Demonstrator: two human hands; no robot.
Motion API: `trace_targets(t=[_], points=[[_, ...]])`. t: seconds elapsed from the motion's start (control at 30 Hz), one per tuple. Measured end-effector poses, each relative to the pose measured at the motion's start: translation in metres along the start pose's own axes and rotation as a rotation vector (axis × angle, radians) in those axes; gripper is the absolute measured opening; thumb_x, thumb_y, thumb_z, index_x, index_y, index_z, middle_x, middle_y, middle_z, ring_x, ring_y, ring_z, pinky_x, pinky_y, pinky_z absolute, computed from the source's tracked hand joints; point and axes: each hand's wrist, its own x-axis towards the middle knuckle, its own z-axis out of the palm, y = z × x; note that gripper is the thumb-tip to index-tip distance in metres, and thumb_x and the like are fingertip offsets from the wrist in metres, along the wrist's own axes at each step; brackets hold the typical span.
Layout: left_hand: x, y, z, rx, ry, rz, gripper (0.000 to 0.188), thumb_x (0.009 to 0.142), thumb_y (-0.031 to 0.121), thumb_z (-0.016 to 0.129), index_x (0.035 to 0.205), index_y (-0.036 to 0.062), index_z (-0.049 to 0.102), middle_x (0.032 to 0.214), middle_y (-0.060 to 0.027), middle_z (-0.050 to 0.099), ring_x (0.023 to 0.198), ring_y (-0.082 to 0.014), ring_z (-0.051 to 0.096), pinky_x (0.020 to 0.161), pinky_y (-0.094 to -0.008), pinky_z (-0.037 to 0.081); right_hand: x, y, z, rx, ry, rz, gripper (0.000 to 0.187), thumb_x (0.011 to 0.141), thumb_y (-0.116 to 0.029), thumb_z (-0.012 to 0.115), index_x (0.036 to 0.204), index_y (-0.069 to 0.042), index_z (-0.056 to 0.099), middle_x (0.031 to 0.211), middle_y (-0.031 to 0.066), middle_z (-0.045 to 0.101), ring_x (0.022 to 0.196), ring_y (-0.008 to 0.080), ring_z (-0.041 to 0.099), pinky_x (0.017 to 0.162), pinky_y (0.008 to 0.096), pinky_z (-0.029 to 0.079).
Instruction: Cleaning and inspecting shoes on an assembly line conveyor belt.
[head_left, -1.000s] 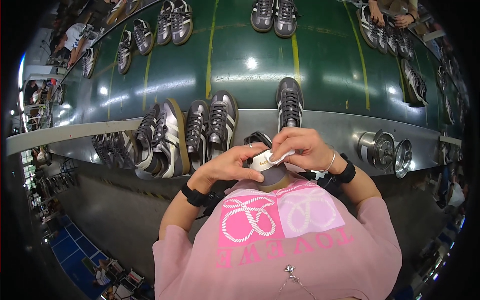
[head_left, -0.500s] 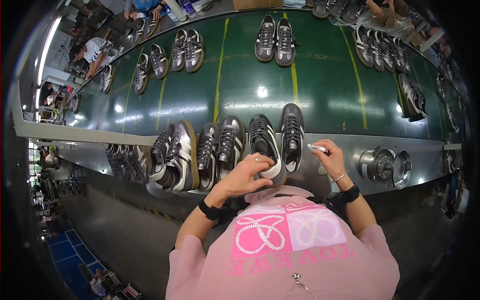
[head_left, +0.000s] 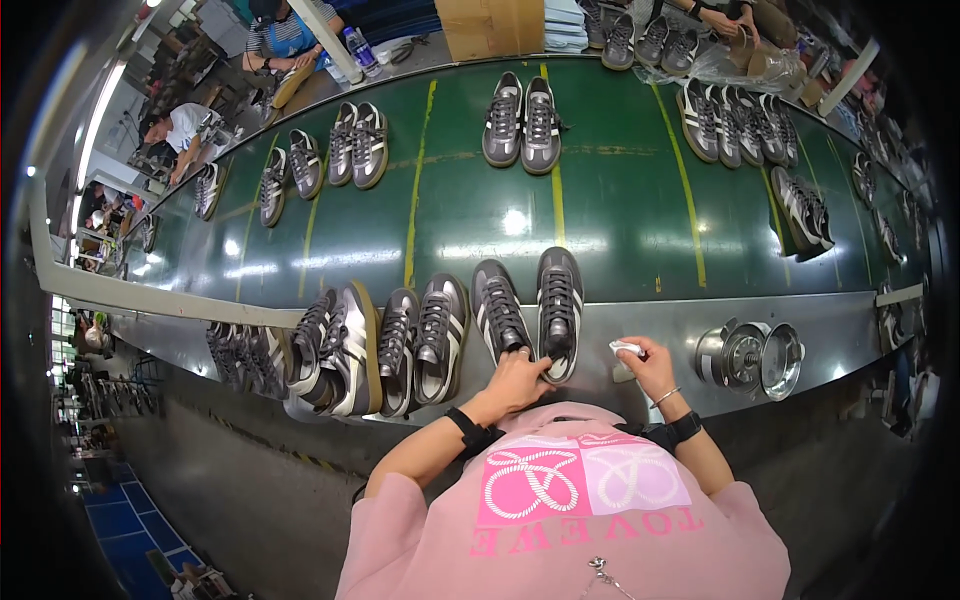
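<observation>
Two dark grey sneakers with white stripes stand side by side in front of me, toes pointing away. My left hand point(head_left: 517, 386) is closed at the heel of the left sneaker point(head_left: 499, 305), fingers at its opening. Its thumb reaches toward the heel of the right sneaker point(head_left: 559, 300); whether it touches is unclear. To the right, my right hand point(head_left: 653, 370) pinches a small white cloth point(head_left: 627, 347) above the metal ledge point(head_left: 610, 320).
More sneakers point(head_left: 437, 335) are packed along the ledge at left. A round metal container point(head_left: 735, 352) with its lid point(head_left: 782, 362) sits at right. Several sneakers point(head_left: 521, 120) stand on the green conveyor belt point(head_left: 620, 220). A white rail point(head_left: 180, 295) runs at left; co-workers point(head_left: 290, 50) are beyond.
The left sneaker, formerly tilted, now lies flatter beside the right one. My left hand has shifted right along its heel. My right hand still holds the cloth. The head view has tilted upward.
</observation>
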Motion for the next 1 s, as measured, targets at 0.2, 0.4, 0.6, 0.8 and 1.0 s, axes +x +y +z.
trace_targets(t=[0.2, 0.4, 0.6, 0.8, 1.0], points=[[0.028, -0.011, -0.071, -0.4, 0.142, 0.018, 0.05, 0.076, 0.041, 0.083, 0.105, 0.0027, 0.072, 0.089, -0.0159, 0.065, 0.095, -0.0305, 0.057, 0.085, -0.037, 0.046, 0.016, 0.026, -0.01, 0.113, 0.065, 0.121, 0.022, 0.085, -0.011, 0.074, 0.105, -0.003, 0.074, 0.088, 0.001, 0.07, 0.075, 0.0075, 0.06, 0.067, 0.0234, 0.049], [0.058, -0.037, -0.187, -1.099, 0.244, -0.066, 0.039, 0.088, 0.023, 0.076, 0.119, 0.0011, 0.066, 0.107, -0.0039, 0.069, 0.095, -0.0097, 0.061, 0.086, -0.0277, 0.049, 0.041, 0.039, -0.013, 0.079, 0.082, 0.157, 0.023, 0.085, -0.012, 0.074, 0.106, -0.001, 0.073, 0.09, 0.0027, 0.071, 0.077, 0.0081, 0.062, 0.067, 0.0236, 0.051], [0.133, -0.096, -0.283, -0.254, 0.613, 0.227, 0.042, 0.075, 0.03, 0.084, 0.106, 0.0036, 0.071, 0.091, -0.0105, 0.067, 0.091, -0.0279, 0.057, 0.085, -0.0375, 0.046, 0.065, 0.037, -0.008, 0.042, 0.087, 0.217, 0.023, 0.087, -0.011, 0.072, 0.108, -0.001, 0.072, 0.092, 0.0032, 0.071, 0.077, 0.0086, 0.063, 0.068, 0.0241, 0.051], [0.238, -0.256, -0.334, 0.054, 0.793, -0.104, 0.04, 0.082, 0.03, 0.076, 0.116, 0.0106, 0.066, 0.123, -0.0136, 0.061, 0.125, -0.0362, 0.042, 0.106, -0.0476, 0.036, 0.093, 0.027, 0.009, 0.055, 0.1, 0.317, 0.024, 0.088, -0.007, 0.071, 0.111, -0.002, 0.07, 0.094, 0.0008, 0.068, 0.08, 0.0078, 0.06, 0.07, 0.0235, 0.05], [0.288, -0.399, -0.362, 0.021, 0.97, -0.717, 0.055, 0.09, 0.037, 0.065, 0.133, 0.0045, 0.054, 0.135, -0.0176, 0.056, 0.134, -0.0374, 0.039, 0.109, -0.053, 0.033, 0.109, 0.01, 0.021, 0.085, 0.157, 0.4, 0.023, 0.088, -0.004, 0.07, 0.11, 0.0, 0.069, 0.095, 0.0015, 0.069, 0.082, 0.0087, 0.061, 0.073, 0.0237, 0.05]])
